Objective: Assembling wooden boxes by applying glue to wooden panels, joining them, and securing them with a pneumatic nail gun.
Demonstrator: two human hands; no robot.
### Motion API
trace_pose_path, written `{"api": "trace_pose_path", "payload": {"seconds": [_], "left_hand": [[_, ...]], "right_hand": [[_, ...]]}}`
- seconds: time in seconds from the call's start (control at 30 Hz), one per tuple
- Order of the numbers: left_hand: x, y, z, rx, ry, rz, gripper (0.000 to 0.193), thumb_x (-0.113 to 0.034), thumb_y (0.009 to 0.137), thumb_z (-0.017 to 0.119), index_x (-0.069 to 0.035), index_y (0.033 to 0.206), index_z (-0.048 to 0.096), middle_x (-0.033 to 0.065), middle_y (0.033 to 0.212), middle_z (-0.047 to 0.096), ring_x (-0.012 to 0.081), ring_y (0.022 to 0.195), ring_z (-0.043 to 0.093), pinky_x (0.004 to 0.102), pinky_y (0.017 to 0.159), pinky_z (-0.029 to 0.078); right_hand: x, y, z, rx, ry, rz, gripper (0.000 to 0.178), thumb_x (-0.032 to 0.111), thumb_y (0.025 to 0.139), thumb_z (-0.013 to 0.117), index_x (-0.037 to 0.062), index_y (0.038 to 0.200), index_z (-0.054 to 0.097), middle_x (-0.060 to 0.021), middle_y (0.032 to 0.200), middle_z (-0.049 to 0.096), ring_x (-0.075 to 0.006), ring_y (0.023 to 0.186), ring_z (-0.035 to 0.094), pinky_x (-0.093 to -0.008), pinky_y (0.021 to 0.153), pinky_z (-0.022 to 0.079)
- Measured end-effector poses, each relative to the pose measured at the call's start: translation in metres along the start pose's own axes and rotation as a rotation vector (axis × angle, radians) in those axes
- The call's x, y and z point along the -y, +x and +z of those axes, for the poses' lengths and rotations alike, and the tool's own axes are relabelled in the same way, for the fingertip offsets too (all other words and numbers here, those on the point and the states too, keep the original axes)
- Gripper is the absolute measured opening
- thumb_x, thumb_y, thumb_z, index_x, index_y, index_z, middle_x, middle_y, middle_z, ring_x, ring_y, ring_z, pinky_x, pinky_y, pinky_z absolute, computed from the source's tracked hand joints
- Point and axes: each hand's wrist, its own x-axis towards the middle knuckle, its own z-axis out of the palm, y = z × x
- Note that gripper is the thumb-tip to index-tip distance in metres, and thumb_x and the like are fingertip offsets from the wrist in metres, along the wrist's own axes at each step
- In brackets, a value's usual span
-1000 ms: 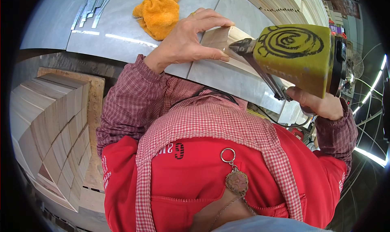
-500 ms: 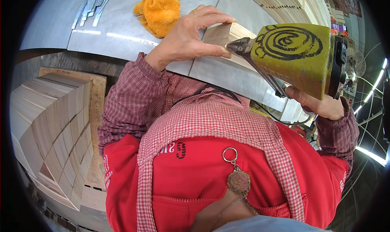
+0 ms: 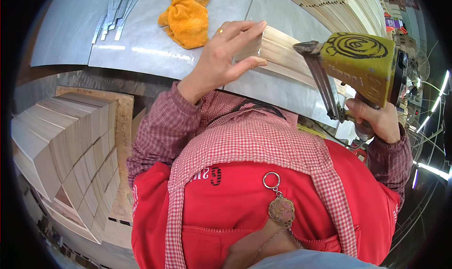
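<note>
My right hand (image 3: 379, 120) grips the handle of a yellow-green nail gun (image 3: 362, 71) with a black swirl drawn on its side. The gun's metal nose points left, over or just above a pale wooden piece (image 3: 285, 50) on the grey worktop; whether it touches the wood I cannot tell. My left hand (image 3: 219, 62) holds the near end of this piece, thumb on the side closest to me and fingers across the far side. Part of that end is hidden behind the fingers.
A crumpled orange cloth (image 3: 186, 22) lies on the grey metal worktop (image 3: 146, 38) beyond my left hand. Several nail strips (image 3: 118, 12) lie at the far left. Wooden pieces are stacked at the back right (image 3: 351, 8) and in a big pile (image 3: 77, 160) at my left.
The nail gun has drawn back to the right, its nose now away from the wooden piece's end. My left hand keeps its hold, with the thumb and fingers slightly shifted.
</note>
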Motion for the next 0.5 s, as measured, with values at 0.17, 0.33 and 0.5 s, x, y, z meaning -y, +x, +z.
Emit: {"api": "trace_pose_path", "payload": {"seconds": [0.17,0.33,0.5], "left_hand": [[0.006,-0.016,0.009,-0.120,0.288,0.176,0.052,-0.004,0.064,0.078,-0.010,0.114,0.064,0.0061,0.105,0.060,0.0166,0.085,0.056,0.0244,0.070,0.049],[0.007,-0.032,0.008,-0.204,0.455,0.306,0.041,-0.002,0.066,0.077,-0.006,0.106,0.065,0.0062,0.098,0.061,0.0160,0.078,0.055,0.0232,0.062,0.047],[0.004,-0.036,-0.014,-0.275,0.471,0.214,0.030,-0.003,0.069,0.076,-0.003,0.096,0.063,0.0081,0.096,0.059,0.0197,0.082,0.056,0.0268,0.067,0.048]], "right_hand": [[-0.044,0.010,0.004,-0.124,0.183,-0.120,0.019,0.010,0.074,0.074,0.0019,0.087,0.063,-0.0010,0.057,0.053,-0.0077,0.042,0.042,-0.0200,0.042,0.032],[-0.067,0.015,0.004,-0.243,0.268,-0.214,0.017,0.011,0.075,0.072,0.0021,0.086,0.062,-0.0013,0.057,0.053,-0.0082,0.043,0.042,-0.0208,0.042,0.033],[-0.100,0.030,-0.012,-0.322,0.347,-0.281,0.015,0.014,0.077,0.069,0.0024,0.082,0.061,-0.0010,0.056,0.052,-0.0085,0.043,0.043,-0.0205,0.042,0.034]]}}
